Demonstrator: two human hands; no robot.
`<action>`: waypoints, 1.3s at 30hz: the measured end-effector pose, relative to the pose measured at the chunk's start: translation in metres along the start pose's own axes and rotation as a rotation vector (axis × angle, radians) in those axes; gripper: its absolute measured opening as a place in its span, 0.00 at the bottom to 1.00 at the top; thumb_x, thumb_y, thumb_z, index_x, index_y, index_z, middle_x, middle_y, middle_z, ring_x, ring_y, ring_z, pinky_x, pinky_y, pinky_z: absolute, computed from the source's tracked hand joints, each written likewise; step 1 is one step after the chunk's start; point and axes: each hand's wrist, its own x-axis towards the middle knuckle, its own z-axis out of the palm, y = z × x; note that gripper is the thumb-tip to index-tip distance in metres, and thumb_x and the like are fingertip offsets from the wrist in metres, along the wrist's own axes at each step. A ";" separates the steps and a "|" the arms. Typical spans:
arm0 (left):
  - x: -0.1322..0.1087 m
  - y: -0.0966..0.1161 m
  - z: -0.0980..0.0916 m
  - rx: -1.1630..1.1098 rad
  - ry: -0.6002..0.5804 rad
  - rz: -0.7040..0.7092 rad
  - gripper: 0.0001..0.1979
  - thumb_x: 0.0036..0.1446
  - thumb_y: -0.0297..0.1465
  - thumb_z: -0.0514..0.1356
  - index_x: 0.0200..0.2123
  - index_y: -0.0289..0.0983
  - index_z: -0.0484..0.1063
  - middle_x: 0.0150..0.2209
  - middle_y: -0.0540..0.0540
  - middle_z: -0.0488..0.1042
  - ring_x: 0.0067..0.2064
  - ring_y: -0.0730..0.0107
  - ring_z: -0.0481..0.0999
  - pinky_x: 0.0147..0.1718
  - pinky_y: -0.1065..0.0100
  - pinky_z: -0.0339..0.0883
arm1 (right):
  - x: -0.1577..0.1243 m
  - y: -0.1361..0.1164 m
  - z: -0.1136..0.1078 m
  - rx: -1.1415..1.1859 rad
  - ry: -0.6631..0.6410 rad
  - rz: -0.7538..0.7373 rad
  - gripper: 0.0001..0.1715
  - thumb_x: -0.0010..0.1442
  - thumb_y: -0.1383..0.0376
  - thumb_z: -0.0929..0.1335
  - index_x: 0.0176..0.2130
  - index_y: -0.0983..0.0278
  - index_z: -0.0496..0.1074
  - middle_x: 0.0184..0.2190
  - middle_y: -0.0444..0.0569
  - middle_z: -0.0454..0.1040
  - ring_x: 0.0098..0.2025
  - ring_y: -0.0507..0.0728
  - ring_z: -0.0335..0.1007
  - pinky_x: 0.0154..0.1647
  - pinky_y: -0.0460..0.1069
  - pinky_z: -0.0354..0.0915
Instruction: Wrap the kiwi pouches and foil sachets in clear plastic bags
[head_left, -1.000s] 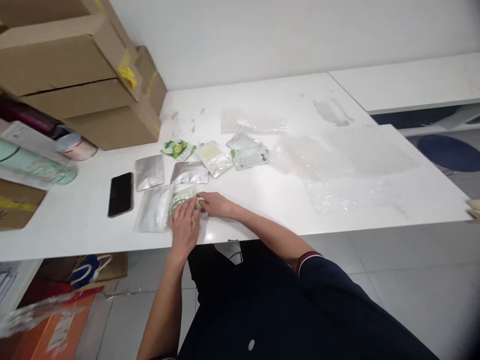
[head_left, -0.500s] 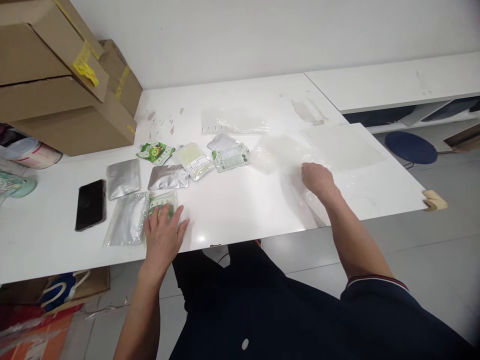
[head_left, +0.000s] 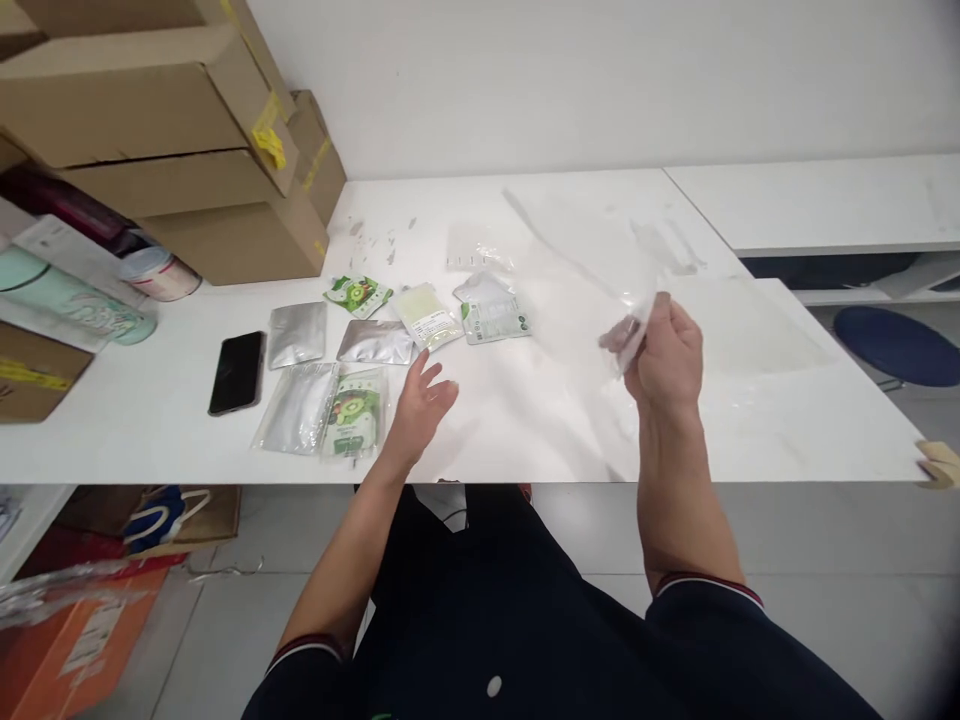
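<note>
My right hand (head_left: 667, 350) is closed around a clear plastic bag (head_left: 581, 245), lifted above the white table (head_left: 525, 420). My left hand (head_left: 425, 405) hovers with fingers apart, holding nothing, just right of a green kiwi-print pouch (head_left: 354, 420) in a clear sleeve. Beside that pouch lies a silver pouch in a clear sleeve (head_left: 298, 410). Farther back are a plain silver pouch (head_left: 298, 335), another silver pouch (head_left: 375, 342), a pale yellow-green pouch (head_left: 427, 315), a small kiwi-print packet (head_left: 358, 295) and a grey-green printed pouch (head_left: 496, 320).
A black phone (head_left: 238, 372) lies at the left. Stacked cardboard boxes (head_left: 187, 150), a tin (head_left: 159, 273) and a mint bottle (head_left: 82, 295) fill the left back. Another clear bag (head_left: 476, 250) lies near the wall. A blue stool (head_left: 900, 343) stands beyond the right edge.
My right hand has raised a clear bag off the table. My left hand has left the kiwi-print pouch and moved right. The view has shifted left.
</note>
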 end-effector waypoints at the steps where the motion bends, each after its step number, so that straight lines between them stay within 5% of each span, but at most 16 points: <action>1: 0.008 -0.002 0.003 -0.039 0.003 -0.014 0.48 0.56 0.50 0.64 0.71 0.46 0.43 0.69 0.34 0.54 0.65 0.50 0.65 0.62 0.48 0.60 | -0.006 0.001 0.008 0.068 -0.038 0.079 0.28 0.62 0.44 0.66 0.23 0.59 0.59 0.18 0.38 0.56 0.19 0.49 0.53 0.24 0.47 0.59; 5: 0.033 -0.006 0.004 -0.035 0.027 0.087 0.57 0.46 0.53 0.70 0.71 0.50 0.39 0.73 0.40 0.40 0.73 0.48 0.43 0.68 0.46 0.44 | -0.022 -0.008 0.026 0.263 -0.327 0.365 0.35 0.62 0.43 0.66 0.19 0.60 0.49 0.15 0.36 0.47 0.16 0.47 0.43 0.19 0.46 0.55; 8: 0.030 -0.002 -0.005 -0.040 -0.131 0.155 0.51 0.42 0.52 0.72 0.67 0.46 0.56 0.68 0.39 0.58 0.69 0.48 0.57 0.66 0.49 0.52 | -0.026 -0.017 0.035 0.272 -0.516 0.485 0.35 0.63 0.45 0.65 0.20 0.61 0.46 0.15 0.36 0.43 0.15 0.47 0.39 0.18 0.45 0.52; 11: 0.003 -0.002 -0.016 -0.017 -0.219 -0.016 0.27 0.48 0.49 0.69 0.44 0.35 0.77 0.40 0.39 0.80 0.41 0.60 0.80 0.43 0.61 0.73 | -0.024 -0.009 0.052 0.183 -0.605 0.577 0.33 0.65 0.47 0.63 0.20 0.60 0.47 0.15 0.36 0.43 0.15 0.48 0.40 0.18 0.46 0.52; 13: -0.018 -0.007 -0.022 0.014 -0.129 -0.175 0.21 0.52 0.48 0.67 0.32 0.33 0.77 0.26 0.46 0.77 0.23 0.72 0.74 0.24 0.70 0.68 | -0.018 0.009 0.070 0.054 -0.626 0.600 0.30 0.67 0.47 0.60 0.21 0.59 0.51 0.15 0.38 0.48 0.16 0.49 0.43 0.19 0.47 0.55; 16: -0.038 -0.015 -0.031 0.018 0.067 -0.301 0.21 0.51 0.47 0.67 0.35 0.33 0.75 0.19 0.53 0.70 0.15 0.81 0.61 0.14 0.76 0.52 | -0.006 0.044 0.097 -0.326 -0.675 0.415 0.30 0.69 0.46 0.53 0.31 0.61 0.67 0.21 0.48 0.67 0.21 0.54 0.61 0.26 0.51 0.66; 19: -0.042 -0.017 -0.037 0.041 0.193 -0.290 0.30 0.52 0.44 0.67 0.54 0.35 0.69 0.19 0.56 0.70 0.15 0.81 0.60 0.14 0.77 0.51 | 0.011 0.071 0.107 -0.874 -0.740 0.019 0.28 0.69 0.51 0.55 0.54 0.66 0.69 0.45 0.60 0.76 0.45 0.62 0.73 0.46 0.58 0.70; 21: -0.040 -0.014 -0.039 0.106 0.217 -0.271 0.38 0.54 0.42 0.66 0.64 0.36 0.57 0.23 0.56 0.73 0.15 0.81 0.61 0.15 0.76 0.56 | 0.022 0.082 0.102 -1.130 -0.742 -0.130 0.28 0.66 0.60 0.59 0.62 0.65 0.63 0.61 0.62 0.67 0.62 0.68 0.62 0.60 0.65 0.60; 23: -0.038 -0.011 -0.038 0.196 0.213 -0.274 0.43 0.56 0.40 0.64 0.69 0.39 0.48 0.26 0.54 0.75 0.15 0.81 0.62 0.17 0.75 0.60 | 0.033 0.091 0.092 -1.333 -0.761 -0.173 0.32 0.63 0.68 0.60 0.65 0.66 0.60 0.68 0.62 0.57 0.69 0.72 0.49 0.65 0.71 0.48; 26: -0.037 -0.011 -0.034 0.312 0.232 -0.267 0.44 0.59 0.37 0.62 0.71 0.42 0.40 0.32 0.51 0.77 0.16 0.81 0.65 0.21 0.72 0.65 | 0.044 0.107 0.075 -1.577 -0.835 -0.300 0.32 0.63 0.74 0.55 0.64 0.67 0.60 0.67 0.61 0.59 0.67 0.70 0.52 0.64 0.70 0.49; 30: -0.039 -0.019 -0.029 0.356 0.238 -0.188 0.43 0.61 0.33 0.59 0.72 0.44 0.36 0.41 0.46 0.77 0.21 0.79 0.72 0.27 0.70 0.69 | 0.055 0.121 0.063 -1.561 -0.826 -0.389 0.26 0.67 0.70 0.54 0.61 0.69 0.64 0.62 0.62 0.65 0.61 0.68 0.58 0.59 0.63 0.56; 32: -0.042 -0.023 -0.028 0.351 0.209 -0.145 0.39 0.63 0.32 0.57 0.71 0.46 0.40 0.43 0.45 0.76 0.23 0.78 0.73 0.27 0.70 0.70 | 0.061 0.118 0.061 -1.531 -0.829 -0.323 0.26 0.68 0.62 0.58 0.61 0.67 0.63 0.61 0.62 0.66 0.60 0.69 0.58 0.55 0.61 0.60; 36: -0.048 -0.030 -0.032 0.366 0.228 -0.116 0.31 0.63 0.30 0.54 0.68 0.45 0.52 0.44 0.44 0.75 0.24 0.79 0.72 0.24 0.72 0.68 | 0.072 0.105 0.064 -1.545 -0.797 -0.122 0.43 0.58 0.47 0.69 0.63 0.65 0.60 0.59 0.65 0.64 0.58 0.71 0.58 0.50 0.59 0.62; 39: -0.049 -0.034 -0.034 0.382 0.244 -0.128 0.30 0.63 0.29 0.54 0.68 0.45 0.53 0.45 0.44 0.74 0.24 0.79 0.72 0.23 0.73 0.67 | 0.068 0.103 0.068 -1.685 -0.752 -0.029 0.33 0.59 0.48 0.68 0.54 0.69 0.68 0.50 0.67 0.71 0.55 0.73 0.60 0.50 0.61 0.60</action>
